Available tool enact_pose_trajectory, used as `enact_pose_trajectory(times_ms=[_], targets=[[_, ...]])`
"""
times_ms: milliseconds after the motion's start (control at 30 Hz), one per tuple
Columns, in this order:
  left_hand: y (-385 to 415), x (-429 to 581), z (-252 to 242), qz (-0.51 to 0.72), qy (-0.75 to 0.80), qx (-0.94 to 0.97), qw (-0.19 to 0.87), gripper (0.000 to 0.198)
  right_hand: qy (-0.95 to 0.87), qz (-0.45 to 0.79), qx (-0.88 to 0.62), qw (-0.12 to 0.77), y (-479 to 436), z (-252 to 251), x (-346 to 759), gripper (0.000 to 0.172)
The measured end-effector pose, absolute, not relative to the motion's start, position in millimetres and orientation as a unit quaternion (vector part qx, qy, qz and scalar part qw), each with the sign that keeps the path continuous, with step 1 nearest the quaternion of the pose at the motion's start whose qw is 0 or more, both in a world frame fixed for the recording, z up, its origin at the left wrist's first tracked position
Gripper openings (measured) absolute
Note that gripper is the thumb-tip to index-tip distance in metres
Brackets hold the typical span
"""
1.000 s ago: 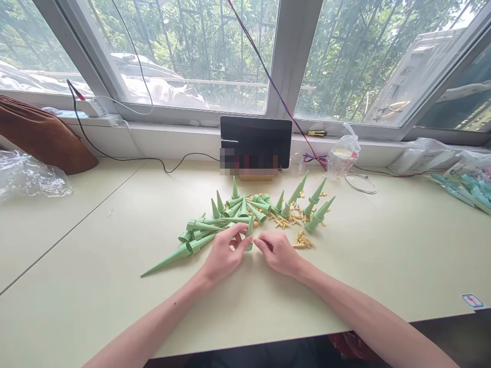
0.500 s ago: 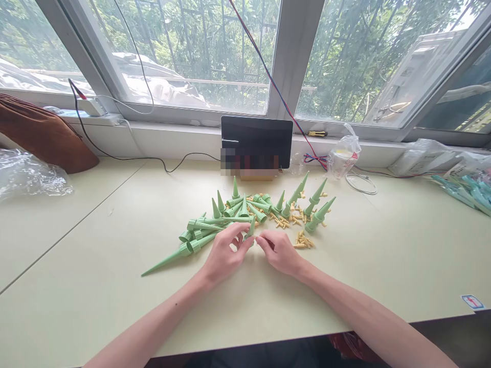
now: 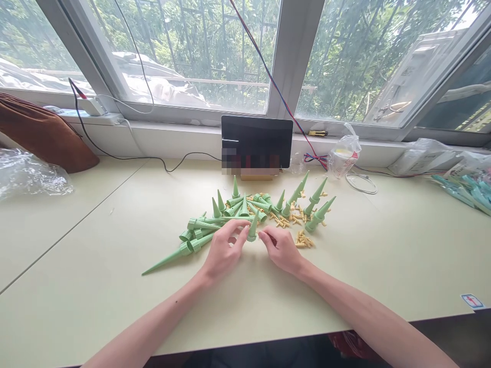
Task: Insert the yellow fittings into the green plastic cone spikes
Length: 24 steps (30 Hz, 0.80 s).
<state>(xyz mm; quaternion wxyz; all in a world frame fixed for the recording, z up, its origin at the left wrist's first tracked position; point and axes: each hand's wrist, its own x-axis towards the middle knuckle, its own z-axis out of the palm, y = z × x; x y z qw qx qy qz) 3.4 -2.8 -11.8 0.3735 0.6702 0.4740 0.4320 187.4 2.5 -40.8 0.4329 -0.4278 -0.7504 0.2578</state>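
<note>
My left hand [image 3: 224, 250] grips a short green plastic spike [image 3: 253, 226] from its left side, thumb and fingers at its lower part. The spike points up, its wider collar low near the tabletop. Close to the right of it, my right hand [image 3: 282, 249] is closed in a pinch; what lies between its fingertips is hidden or too small to name. Behind and left of my left hand lies a heap of green spikes [image 3: 203, 225], some long with open ends. Small yellow T-shaped fittings [image 3: 304, 240] lie right of my right hand.
Several upright green spikes with yellow fittings [image 3: 319, 215] stand at the right. A dark-screened tablet [image 3: 257, 140] leans behind the heap. A plastic-wrapped cup [image 3: 344, 157] and coiled white cable [image 3: 361, 184] sit further right. Clear plastic wrap [image 3: 32, 174] lies at the left.
The spike now shows more fully and stands a little higher and more to the right. My right hand has shifted slightly right; my left fingers have loosened around the spike's upper part.
</note>
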Motion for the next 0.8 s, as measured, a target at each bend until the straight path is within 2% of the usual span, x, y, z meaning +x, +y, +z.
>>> enact_pose_trajectory(times_ms=[233, 467, 633, 800], targets=[[-0.8, 3.4, -8.0, 0.410, 0.510, 0.615, 0.440, 0.037, -0.758, 0.225, -0.418, 0.448, 1.9, -37.9, 188.2, 0.032], [2.3, 1.4, -10.0, 0.394, 0.514, 0.604, 0.463, 0.052, -0.763, 0.202, -0.409, 0.458, 2.5, -36.8, 188.3, 0.031], [4.8, -0.1, -14.3, 0.373, 0.484, 0.541, 0.577, 0.055, -0.765, 0.199, -0.399, 0.465, 1.6, -35.6, 187.5, 0.028], [4.9, -0.4, -14.6, 0.357, 0.440, 0.548, 0.615, 0.050, -0.752, 0.236, -0.395, 0.472, 0.2, -36.0, 187.2, 0.024]])
